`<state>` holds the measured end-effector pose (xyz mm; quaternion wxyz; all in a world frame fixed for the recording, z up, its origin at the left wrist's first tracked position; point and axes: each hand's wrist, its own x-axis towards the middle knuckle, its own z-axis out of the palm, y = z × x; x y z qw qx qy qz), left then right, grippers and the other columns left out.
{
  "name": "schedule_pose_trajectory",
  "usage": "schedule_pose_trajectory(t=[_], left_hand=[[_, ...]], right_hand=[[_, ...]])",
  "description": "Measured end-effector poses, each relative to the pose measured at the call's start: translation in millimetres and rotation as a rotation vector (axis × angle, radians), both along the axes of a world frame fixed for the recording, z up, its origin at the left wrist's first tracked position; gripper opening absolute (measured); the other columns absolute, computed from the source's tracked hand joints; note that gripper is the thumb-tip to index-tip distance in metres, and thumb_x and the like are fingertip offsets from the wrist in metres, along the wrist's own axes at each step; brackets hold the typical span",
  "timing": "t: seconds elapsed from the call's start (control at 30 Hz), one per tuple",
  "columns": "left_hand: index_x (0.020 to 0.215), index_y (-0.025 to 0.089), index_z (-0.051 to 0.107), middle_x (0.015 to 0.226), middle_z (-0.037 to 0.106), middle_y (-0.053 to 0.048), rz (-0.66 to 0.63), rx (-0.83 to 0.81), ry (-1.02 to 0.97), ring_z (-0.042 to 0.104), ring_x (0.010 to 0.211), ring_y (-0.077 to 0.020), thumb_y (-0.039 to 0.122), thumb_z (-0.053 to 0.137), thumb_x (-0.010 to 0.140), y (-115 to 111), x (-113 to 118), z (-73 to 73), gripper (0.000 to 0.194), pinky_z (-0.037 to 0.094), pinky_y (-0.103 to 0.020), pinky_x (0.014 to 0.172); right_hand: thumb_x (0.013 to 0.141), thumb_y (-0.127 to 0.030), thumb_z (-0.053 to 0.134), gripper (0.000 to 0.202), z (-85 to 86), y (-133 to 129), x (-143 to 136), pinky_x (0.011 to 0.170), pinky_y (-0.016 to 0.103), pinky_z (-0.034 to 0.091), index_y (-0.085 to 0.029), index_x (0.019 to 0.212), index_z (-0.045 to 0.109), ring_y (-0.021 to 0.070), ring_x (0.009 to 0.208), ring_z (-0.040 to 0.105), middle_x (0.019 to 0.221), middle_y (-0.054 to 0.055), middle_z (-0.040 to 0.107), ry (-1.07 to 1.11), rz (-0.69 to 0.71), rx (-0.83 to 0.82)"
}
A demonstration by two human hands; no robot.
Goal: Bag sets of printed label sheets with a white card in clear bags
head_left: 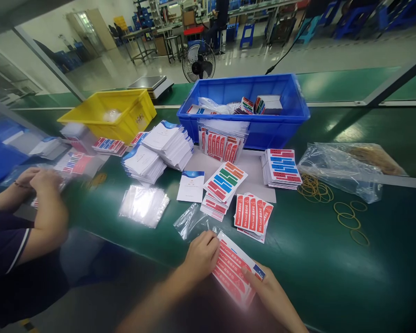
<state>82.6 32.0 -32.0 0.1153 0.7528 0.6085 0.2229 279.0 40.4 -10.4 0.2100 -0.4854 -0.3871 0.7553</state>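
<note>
My right hand (268, 284) grips a small stack of red-and-white label sheets (234, 268), thumb on top, with a blue-and-white edge showing beneath. At the stack's left end my left hand (203, 254) is closed, fingers pinching the edge. Just beyond it lies a clear plastic bag (190, 222); whether my fingers also touch it is hidden. Farther on are a pile of red label sheets (251, 215), striped multicolour sticker sheets (225, 181) and a single white booklet (190, 186). A pile of clear bags (144, 206) rests to the left.
Booklet stacks (168, 143) stand before a yellow bin (107, 111) and a blue bin (242, 125). More sticker sheets (282, 169), rubber bands (346, 215) and a large plastic bag (346, 166) lie right. At left, a co-worker's hands (38, 180) are over other sheets on the green table.
</note>
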Motion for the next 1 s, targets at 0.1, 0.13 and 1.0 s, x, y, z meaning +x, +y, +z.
schedule_pose_trajectory(t=[0.1,0.13,1.0], left_hand=[[0.08,0.017,0.051,0.089,0.057,-0.005,0.048,-0.048,0.016,0.055,0.08,-0.0167,0.014,0.041,0.089,2,-3,2.8,0.014,0.048,-0.028,0.071],[0.08,0.017,0.051,0.089,0.057,-0.006,0.048,-0.043,0.011,0.054,0.08,-0.0167,0.014,0.041,0.089,2,-4,3.1,0.014,0.048,-0.029,0.071],[0.08,0.02,0.042,0.083,0.058,-0.002,-0.033,-0.235,0.043,0.056,0.073,-0.0161,0.02,0.036,0.092,-11,-16,24.9,0.014,0.044,-0.028,0.065]], right_hand=[[0.074,-0.058,0.062,0.054,-1.8,3,2,0.069,0.035,0.05,-0.013,0.104,0.064,0.0255,0.072,0.064,0.084,0.009,0.071,0.025,0.075,0.007],[0.074,-0.058,0.062,0.054,-2.5,4,2,0.069,0.036,0.05,-0.013,0.104,0.064,0.0256,0.072,0.064,0.083,0.009,0.071,0.03,0.096,0.008],[0.085,-0.05,0.054,0.043,0.5,2,-21,0.074,0.032,0.049,-0.014,0.108,0.061,0.024,0.083,0.063,0.1,0.009,0.07,-0.012,0.038,0.128]])
